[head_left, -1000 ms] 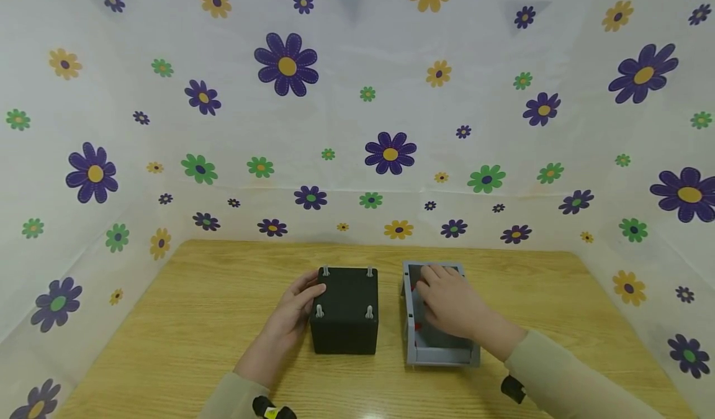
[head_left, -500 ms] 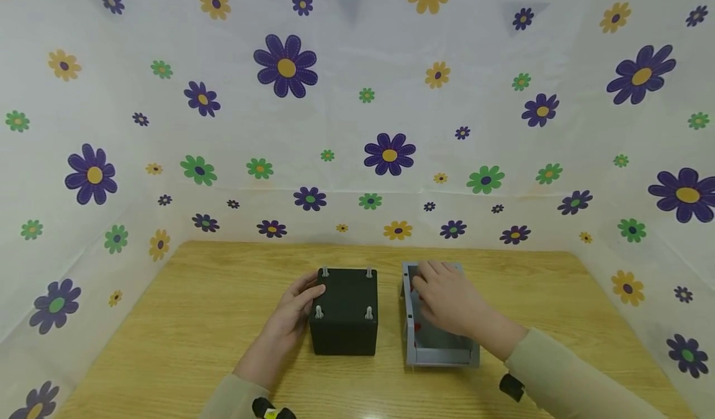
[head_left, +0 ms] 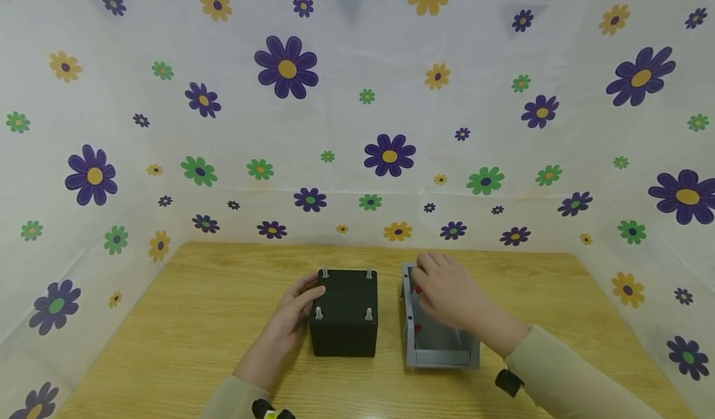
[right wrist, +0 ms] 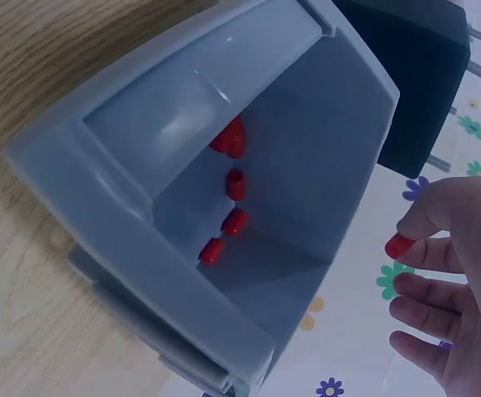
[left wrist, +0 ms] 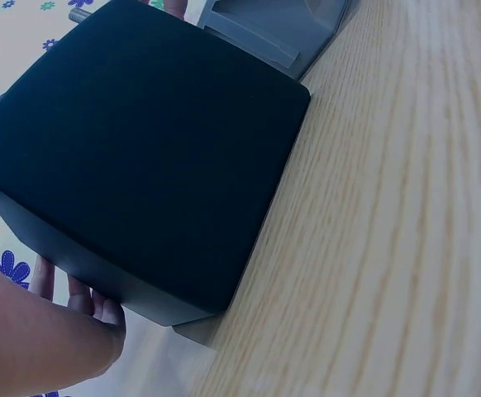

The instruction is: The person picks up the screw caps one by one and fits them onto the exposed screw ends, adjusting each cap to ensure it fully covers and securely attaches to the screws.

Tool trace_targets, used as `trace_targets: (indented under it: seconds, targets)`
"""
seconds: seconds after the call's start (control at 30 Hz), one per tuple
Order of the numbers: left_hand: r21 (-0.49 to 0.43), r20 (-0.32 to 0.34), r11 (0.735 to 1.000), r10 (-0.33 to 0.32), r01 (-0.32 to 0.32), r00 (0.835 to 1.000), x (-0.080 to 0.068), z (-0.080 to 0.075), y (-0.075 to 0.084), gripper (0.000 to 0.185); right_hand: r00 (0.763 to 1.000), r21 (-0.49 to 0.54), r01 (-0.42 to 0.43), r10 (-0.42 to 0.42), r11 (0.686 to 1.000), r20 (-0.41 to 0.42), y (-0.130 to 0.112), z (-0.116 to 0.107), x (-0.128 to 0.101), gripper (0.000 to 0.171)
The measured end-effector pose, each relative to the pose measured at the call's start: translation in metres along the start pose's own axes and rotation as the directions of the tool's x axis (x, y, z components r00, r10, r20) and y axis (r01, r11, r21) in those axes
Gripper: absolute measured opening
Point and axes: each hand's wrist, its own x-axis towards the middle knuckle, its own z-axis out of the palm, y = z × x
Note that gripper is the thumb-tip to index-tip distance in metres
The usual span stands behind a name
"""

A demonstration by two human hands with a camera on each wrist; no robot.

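Note:
My left hand (head_left: 287, 316) holds the left side of a black box (head_left: 349, 295), its thumb over the top edge. Upright metal bolts (head_left: 368, 313) stick up near the corners of the box top. In the right wrist view, my right hand (right wrist: 464, 273) pinches a small red cylinder (right wrist: 399, 246) between thumb and index finger, while the other fingers are apart. That hand is just above the far part of a grey bin (head_left: 441, 358). Several more red cylinders (right wrist: 235, 222) lie inside the bin along its wall.
The box and the bin stand side by side on a wood-grain table (head_left: 223, 295), with a narrow gap between them. A white flower-printed sheet (head_left: 329, 115) hangs behind the table and along both sides.
My right hand has risen slightly out of the bin, uncovering more of its inside. The left hand and the black box have stayed in place.

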Motion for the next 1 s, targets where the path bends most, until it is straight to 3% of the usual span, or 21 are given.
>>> trace_targets:
  seconds: [0.57,1.0]
  targets:
    - [-0.005,0.001,1.0,0.002,-0.002,1.0,-0.001,0.001,0.0,0.064,0.996,-0.009,0.023,-0.023,1.0,-0.089,-0.007,0.002,0.004,0.028]
    - [-0.017,0.006,1.0,0.004,-0.004,1.0,0.0,0.0,0.0,0.063,0.984,0.072,-0.001,0.014,0.997,-0.176,-0.01,-0.001,0.011,0.014]
